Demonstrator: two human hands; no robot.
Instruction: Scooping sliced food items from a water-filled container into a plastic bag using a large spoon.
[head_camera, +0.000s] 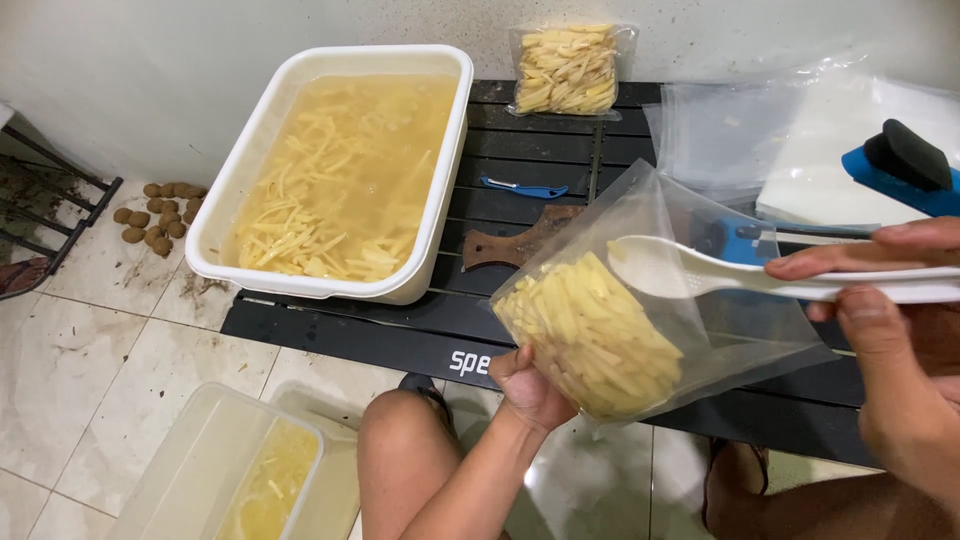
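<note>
Two hands shared the work over a low black slatted tabletop (420, 345). The left hand (528, 385) was closed around the bottom of a clear plastic bag (640, 300), gripping it from below and tilting its open mouth up and to the right. The bag sat above the near edge of the tabletop, in the middle of the scene, roughly half full of pale cut potato sticks (590, 335). The right hand (895, 350) was closed on the handle of a white slotted spoon (700, 275), pinching it between thumb and fingers, with the bowl of the spoon already inside the bag's mouth, just above the pile.

To the left stood a white rectangular tub (330, 170) holding more potato sticks in cloudy water. At the far side a filled bag (568, 68) leaned against the wall, and a blue peeler (522, 187) lay between it and the held bag. Empty bags (740, 130) and a blue bag sealer (905, 165) lay to the right; small brown potatoes (155, 215) sat on the floor tiles at the far left.

Done well, this step probably called for keeping the mouth wide and upward, letting water drain before tipping, and keeping the sealing edge clean and dry.
</note>
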